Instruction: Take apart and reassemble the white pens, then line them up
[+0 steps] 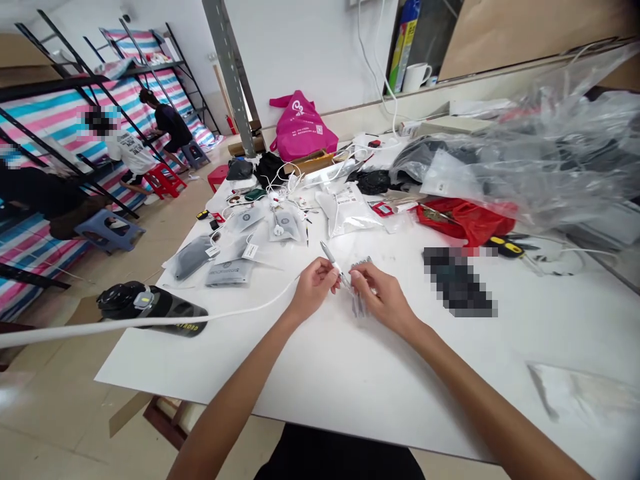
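Note:
Over the white table, my left hand (pixel 316 285) is closed in a pinch on a slim silver-white pen (pixel 329 253), whose pointed end tilts up and away to the left. My right hand (pixel 381 293) is closed close beside it, its fingertips near the pen's lower end. Under the right fingers is a small grey, ribbed, partly see-through pack (pixel 359 308); the hand covers much of it, so its kind cannot be made out. A white cable (pixel 240 312) runs from the left edge toward my left hand.
Grey pouches (pixel 229 273) and a dark bottle (pixel 155 310) lie to the left. Behind are a white plastic packet (pixel 347 210), tangled cables and a pink bag (pixel 303 127). A red bag (pixel 467 220) and clear plastic bags (pixel 530 160) are at right. People sit at far left.

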Tool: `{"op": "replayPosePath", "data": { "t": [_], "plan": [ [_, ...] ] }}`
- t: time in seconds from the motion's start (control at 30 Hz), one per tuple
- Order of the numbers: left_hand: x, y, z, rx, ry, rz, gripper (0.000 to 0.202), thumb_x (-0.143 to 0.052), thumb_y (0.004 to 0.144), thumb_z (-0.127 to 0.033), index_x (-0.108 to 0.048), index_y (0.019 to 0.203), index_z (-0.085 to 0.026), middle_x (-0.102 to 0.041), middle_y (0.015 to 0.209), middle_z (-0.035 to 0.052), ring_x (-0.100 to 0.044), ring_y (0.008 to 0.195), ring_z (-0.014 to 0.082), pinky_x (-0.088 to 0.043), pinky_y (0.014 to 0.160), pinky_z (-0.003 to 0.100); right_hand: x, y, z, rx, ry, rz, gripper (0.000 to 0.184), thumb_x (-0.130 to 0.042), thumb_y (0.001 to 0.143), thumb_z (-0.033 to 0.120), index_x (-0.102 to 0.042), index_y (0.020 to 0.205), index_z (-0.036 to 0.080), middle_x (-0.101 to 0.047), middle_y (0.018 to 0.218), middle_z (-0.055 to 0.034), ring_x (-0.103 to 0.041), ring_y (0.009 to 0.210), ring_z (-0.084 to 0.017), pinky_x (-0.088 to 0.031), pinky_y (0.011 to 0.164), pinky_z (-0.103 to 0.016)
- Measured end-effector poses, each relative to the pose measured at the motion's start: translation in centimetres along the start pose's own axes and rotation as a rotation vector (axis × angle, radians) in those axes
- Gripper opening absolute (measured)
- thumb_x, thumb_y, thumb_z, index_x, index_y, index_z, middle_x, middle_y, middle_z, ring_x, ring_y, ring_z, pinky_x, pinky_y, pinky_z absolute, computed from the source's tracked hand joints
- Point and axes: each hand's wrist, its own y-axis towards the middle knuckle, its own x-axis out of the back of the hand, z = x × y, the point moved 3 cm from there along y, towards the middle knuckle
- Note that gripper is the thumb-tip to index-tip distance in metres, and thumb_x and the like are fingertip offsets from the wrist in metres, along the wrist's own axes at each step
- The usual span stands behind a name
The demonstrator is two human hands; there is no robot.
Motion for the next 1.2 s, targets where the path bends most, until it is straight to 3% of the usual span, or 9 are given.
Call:
{"op": "replayPosePath", "data": {
  "t": [0.07,0.17,0.27,0.4,0.63,0.83,0.9,1.07,1.2],
  "plan": [
    [0.4,-0.3,1.0,-0.013,-0.003,0.042,0.036,-0.076,0.094,-0.051,-0.061,0.092,-0.018,-0.064,0.082,0.0009,-0.066,0.073,0.0139,-0.056,0.070,0.029,-1.6,0.9,0.8,-0.018,0.137,0.073,0.042,-0.047,0.107,0.065,-0.058,0.108,0.024,-0.067,0.086,-0.0039,-0.062,0.075,-0.019,-0.048,0.069,-0.032],
    [1.8,-0.4,1.9,-0.046,-0.063,-0.037,0.032,-0.082,0.090,-0.045,-0.066,0.096,-0.018,-0.069,0.092,0.0036,-0.068,0.085,0.0162,-0.057,0.080,0.031,-3.6,2.2,0.9,-0.060,0.261,0.092,0.042,-0.049,0.107,0.065,-0.055,0.110,0.024,-0.058,0.082,0.0000,-0.053,0.069,-0.016,-0.045,0.064,-0.030],
    [3.2,-0.1,2.6,-0.003,-0.285,-0.126,0.041,-0.090,0.084,-0.039,-0.072,0.116,-0.021,-0.074,0.121,0.0087,-0.069,0.115,0.0221,-0.054,0.102,0.035,-5.0,2.8,0.4,-0.081,0.208,0.065,0.043,-0.047,0.107,0.064,-0.059,0.112,0.022,-0.055,0.082,0.0004,-0.049,0.068,-0.015,-0.043,0.063,-0.030],
    [4.0,-0.2,2.6,0.095,-0.593,-0.093,0.047,-0.086,0.089,-0.040,-0.074,0.131,-0.023,-0.068,0.148,0.0114,-0.062,0.141,0.0280,-0.046,0.119,0.042,-6.3,2.0,-0.1,-0.052,0.081,0.078,0.040,-0.044,0.110,0.057,-0.063,0.114,0.021,-0.058,0.083,-0.0003,-0.049,0.068,-0.015,-0.040,0.065,-0.031],
    [4.2,-0.6,2.7,0.145,-0.563,-0.091,0.027,-0.093,0.081,-0.034,-0.083,0.101,-0.018,-0.083,0.099,0.0089,-0.077,0.100,0.0231,-0.057,0.097,0.038,-6.1,0.2,-0.4,0.024,-0.115,0.086,0.034,-0.042,0.113,0.047,-0.062,0.122,0.021,-0.059,0.078,0.0008,-0.046,0.060,-0.014,-0.038,0.061,-0.031],
    [3.3,-0.8,2.7,0.157,-0.534,0.005,0.038,-0.085,0.091,-0.041,-0.079,0.121,-0.019,-0.079,0.128,0.0140,-0.071,0.128,0.0279,-0.050,0.117,0.045,-4.8,0.5,-1.0,0.002,-0.158,0.039,0.032,-0.044,0.112,0.047,-0.063,0.115,0.021,-0.059,0.074,0.0012,-0.049,0.059,-0.015,-0.039,0.061,-0.031],
    [3.1,-0.9,2.8,0.166,-0.512,0.008,0.036,-0.086,0.090,-0.041,-0.079,0.117,-0.018,-0.080,0.122,0.0137,-0.072,0.124,0.0277,-0.051,0.116,0.045,-4.8,0.6,-0.9,0.000,-0.150,0.044,0.032,-0.046,0.112,0.048,-0.063,0.116,0.021,-0.062,0.077,0.0005,-0.052,0.061,-0.015,-0.042,0.063,-0.031],
    [3.5,-0.7,3.1,0.167,-0.571,-0.188,0.035,-0.092,0.082,-0.041,-0.073,0.100,-0.018,-0.077,0.094,0.0047,-0.075,0.095,0.0196,-0.060,0.096,0.039,-5.0,0.7,0.5,0.013,-0.082,0.122,0.036,-0.045,0.111,0.051,-0.058,0.128,0.022,-0.074,0.110,-0.0078,-0.068,0.088,-0.020,-0.052,0.081,-0.035],
    [4.2,-0.6,3.2,0.186,-0.685,-0.284,0.038,-0.093,0.081,-0.042,-0.069,0.101,-0.020,-0.067,0.091,-0.0018,-0.068,0.082,0.0118,-0.061,0.084,0.031,-1.8,1.2,0.2,0.015,-0.188,0.000,0.040,-0.042,0.111,0.053,-0.055,0.134,0.022,-0.072,0.123,-0.0111,-0.068,0.105,-0.023,-0.052,0.090,-0.038]
  ]
}}
